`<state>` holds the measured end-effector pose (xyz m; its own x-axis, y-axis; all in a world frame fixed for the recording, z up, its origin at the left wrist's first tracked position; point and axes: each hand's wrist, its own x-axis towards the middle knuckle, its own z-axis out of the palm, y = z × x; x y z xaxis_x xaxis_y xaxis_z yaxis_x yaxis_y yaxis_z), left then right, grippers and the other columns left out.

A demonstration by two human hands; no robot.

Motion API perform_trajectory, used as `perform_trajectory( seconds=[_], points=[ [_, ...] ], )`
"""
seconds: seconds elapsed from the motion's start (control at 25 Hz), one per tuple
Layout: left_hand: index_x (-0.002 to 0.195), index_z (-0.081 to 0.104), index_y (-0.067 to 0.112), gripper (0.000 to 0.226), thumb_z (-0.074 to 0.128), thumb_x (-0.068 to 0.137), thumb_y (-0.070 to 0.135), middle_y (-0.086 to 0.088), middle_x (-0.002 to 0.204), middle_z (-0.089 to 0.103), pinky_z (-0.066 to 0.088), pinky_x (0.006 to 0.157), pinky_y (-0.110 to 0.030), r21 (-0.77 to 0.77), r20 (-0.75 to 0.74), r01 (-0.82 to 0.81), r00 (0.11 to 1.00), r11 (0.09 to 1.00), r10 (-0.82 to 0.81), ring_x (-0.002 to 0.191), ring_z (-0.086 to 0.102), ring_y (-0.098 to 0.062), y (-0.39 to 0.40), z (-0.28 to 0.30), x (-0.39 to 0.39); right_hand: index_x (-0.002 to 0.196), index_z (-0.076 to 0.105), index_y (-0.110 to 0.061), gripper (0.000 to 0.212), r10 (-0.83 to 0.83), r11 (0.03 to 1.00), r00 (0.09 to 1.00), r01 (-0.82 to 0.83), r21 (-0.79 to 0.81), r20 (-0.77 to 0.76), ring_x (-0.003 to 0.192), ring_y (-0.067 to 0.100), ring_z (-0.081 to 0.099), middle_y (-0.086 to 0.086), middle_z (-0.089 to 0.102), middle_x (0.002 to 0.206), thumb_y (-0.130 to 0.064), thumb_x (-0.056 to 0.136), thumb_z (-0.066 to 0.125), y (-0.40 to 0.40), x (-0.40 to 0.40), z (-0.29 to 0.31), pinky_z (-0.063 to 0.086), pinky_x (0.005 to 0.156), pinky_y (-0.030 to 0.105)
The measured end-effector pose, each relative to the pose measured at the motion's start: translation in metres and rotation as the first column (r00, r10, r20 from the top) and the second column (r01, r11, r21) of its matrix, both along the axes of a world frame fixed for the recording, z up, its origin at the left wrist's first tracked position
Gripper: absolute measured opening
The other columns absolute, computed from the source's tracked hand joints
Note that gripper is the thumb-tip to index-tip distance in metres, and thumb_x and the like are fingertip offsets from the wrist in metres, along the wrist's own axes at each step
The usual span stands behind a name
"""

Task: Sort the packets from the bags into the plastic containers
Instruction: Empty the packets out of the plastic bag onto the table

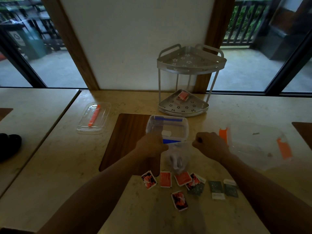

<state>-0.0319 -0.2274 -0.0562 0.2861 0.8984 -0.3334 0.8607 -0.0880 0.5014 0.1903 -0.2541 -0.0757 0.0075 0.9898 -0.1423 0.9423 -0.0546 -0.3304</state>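
Observation:
My left hand and my right hand each grip one side of the top of a clear plastic bag, which hangs between them with a few pale packets inside. Just behind the bag stands an open clear container with blue clips. On the table below the bag lie several red and orange packets and, to their right, dark green packets. A larger clear container with orange clips sits at the right.
A clear lid with an orange clip lies at the left. A two-tier metal corner rack stands at the back, with a red packet on its lower shelf. A wooden inlay lies under the blue-clipped container's left side.

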Motion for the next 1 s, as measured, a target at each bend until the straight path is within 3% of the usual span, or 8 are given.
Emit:
perform_trajectory(
  seconds=[0.08,0.2,0.32,0.4,0.56,0.72,0.84,1.0],
  points=[
    [0.118,0.055,0.007,0.034,0.064,0.088,0.021,0.006,0.069,0.058,0.046,0.047,-0.014,-0.109,0.103,-0.025,0.994,0.994,0.036,0.056,0.057,-0.003,0.003,0.003,0.004,0.070,0.051,-0.025,0.024,-0.012,1.000,0.999,0.012,0.010,0.048,0.059,0.015,0.058,-0.002,0.057,0.065,-0.034,0.091,0.056,0.002,0.001,0.003,0.053,0.062,0.031],
    [0.089,0.061,0.010,0.010,0.060,0.090,0.020,0.001,0.069,0.061,0.042,0.041,-0.013,-0.277,0.225,-0.085,0.963,0.957,0.151,0.060,0.062,-0.008,0.004,0.008,0.006,0.089,0.059,-0.021,0.018,-0.021,0.997,0.993,0.012,0.074,0.120,0.070,0.015,0.061,-0.003,0.062,0.079,-0.037,0.093,0.053,0.001,0.004,0.010,0.054,0.064,0.031],
    [0.074,0.057,0.014,0.019,0.058,0.091,0.023,0.001,0.066,0.061,0.037,0.047,-0.017,-0.332,0.312,-0.133,0.919,0.934,0.241,0.059,0.061,-0.010,0.006,0.010,0.014,0.105,0.058,-0.026,0.019,0.071,0.962,0.996,-0.082,0.262,0.050,0.082,0.007,0.053,-0.012,0.055,0.094,-0.040,0.093,0.053,0.000,-0.016,0.021,0.048,0.068,0.025],
    [0.074,0.057,0.014,0.019,0.057,0.090,0.023,0.002,0.065,0.061,0.036,0.049,-0.020,-0.353,0.351,-0.179,0.885,0.918,0.307,0.057,0.061,-0.010,0.008,0.013,0.019,0.104,0.061,-0.031,0.019,0.187,0.939,0.982,-0.176,0.296,-0.010,0.087,0.005,0.050,-0.015,0.058,0.095,-0.043,0.091,0.054,0.001,-0.035,0.030,0.045,0.070,0.025],
    [0.073,0.058,0.014,0.019,0.056,0.090,0.021,0.001,0.063,0.060,0.035,0.049,-0.021,-0.392,0.401,-0.245,0.822,0.887,0.404,0.055,0.058,-0.010,0.014,0.019,0.013,0.105,0.066,-0.032,0.020,0.243,0.953,0.966,-0.219,0.208,-0.093,0.085,0.001,0.049,-0.015,0.066,0.098,-0.041,0.089,0.059,0.007,-0.047,0.039,0.035,0.062,0.015],
    [0.075,0.059,0.015,0.020,0.057,0.092,0.025,-0.001,0.068,0.061,0.040,0.057,-0.025,-0.395,0.482,-0.244,0.765,0.886,0.426,0.066,0.061,-0.013,0.019,0.025,0.004,0.099,0.070,-0.029,0.016,0.267,0.935,0.963,-0.253,0.247,-0.023,0.087,0.007,0.058,-0.010,0.068,0.096,-0.035,0.092,0.056,0.015,-0.055,0.040,0.046,0.069,0.020],
    [0.078,0.062,0.014,0.023,0.055,0.093,0.030,-0.002,0.073,0.062,0.045,0.071,-0.032,-0.447,0.548,-0.358,0.615,0.820,0.568,0.070,0.060,-0.015,0.024,0.014,0.000,0.098,0.068,-0.026,0.016,0.243,0.927,0.970,-0.227,0.298,-0.017,0.086,0.005,0.046,-0.007,0.065,0.093,-0.033,0.093,0.055,0.027,-0.059,0.050,0.036,0.066,0.019],
    [0.087,0.058,0.012,0.017,0.050,0.097,0.024,-0.009,0.083,0.058,0.048,0.073,-0.035,-0.643,0.423,-0.497,0.404,0.583,0.811,0.073,0.055,-0.019,0.019,-0.035,-0.009,0.093,0.067,-0.022,0.016,0.265,0.921,0.960,-0.223,0.320,-0.093,0.082,0.008,0.055,-0.004,0.067,0.090,-0.031,0.094,0.054,0.039,-0.061,0.074,0.036,0.069,0.015]
  ],
)
